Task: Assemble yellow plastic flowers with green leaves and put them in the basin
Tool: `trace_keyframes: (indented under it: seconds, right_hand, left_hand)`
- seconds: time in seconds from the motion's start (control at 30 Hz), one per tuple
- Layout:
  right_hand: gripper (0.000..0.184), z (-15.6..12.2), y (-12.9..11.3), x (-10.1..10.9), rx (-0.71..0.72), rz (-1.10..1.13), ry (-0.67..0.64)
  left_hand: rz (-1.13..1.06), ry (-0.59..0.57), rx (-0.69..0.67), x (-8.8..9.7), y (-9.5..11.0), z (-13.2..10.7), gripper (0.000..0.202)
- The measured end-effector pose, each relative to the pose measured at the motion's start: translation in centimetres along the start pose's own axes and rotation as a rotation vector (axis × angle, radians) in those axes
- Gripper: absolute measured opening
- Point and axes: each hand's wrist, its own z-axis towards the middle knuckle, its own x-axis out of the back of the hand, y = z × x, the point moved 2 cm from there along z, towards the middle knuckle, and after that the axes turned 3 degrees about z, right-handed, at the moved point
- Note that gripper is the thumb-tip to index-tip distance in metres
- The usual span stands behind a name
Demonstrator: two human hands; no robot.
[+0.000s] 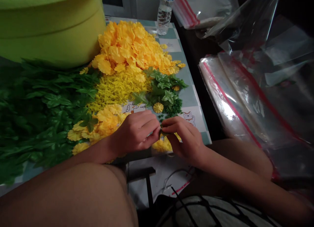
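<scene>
My left hand (137, 131) and my right hand (184, 137) meet fingertip to fingertip over the table's near edge. Both are closed in a pinch on a small dark green piece (160, 132), mostly covered by the fingers; it looks like part of an artificial leaf. Yellow artificial petals (163, 144) lie just under the fingertips, and more yellow petals (108, 119) are beside my left hand. Beyond the hands sit a single yellow flower (158, 107), tiny dark green pieces (174, 107) and a heap of green leaves (168, 86).
A large pile of yellow petals (132, 47), thin yellow pieces (115, 91) and dark green leaves (54, 105) cover much of the patterned table (193, 99). A yellow-green tub (51, 27) stands at back left, a water bottle (164, 15) at the back. Clear plastic bags (235, 92) lie right.
</scene>
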Motion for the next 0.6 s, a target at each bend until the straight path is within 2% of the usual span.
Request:
trace_keyframes:
  seconds: [0.13,0.37,0.6]
  right_hand:
    - [0.019,-0.13,0.23,-0.07,0.036,0.013,-0.013]
    - [0.017,0.2,0.71,0.12,0.108,0.022,-0.045]
    - [0.018,0.22,0.2,-0.2,0.01,0.005,-0.057]
  left_hand:
    - [0.041,0.011,-0.03,-0.07,0.14,0.08,0.017]
    - [-0.102,-0.011,0.07,-0.25,0.01,-0.44,0.015]
    - [0.059,0.007,-0.039,-0.26,0.09,-0.23,0.016]
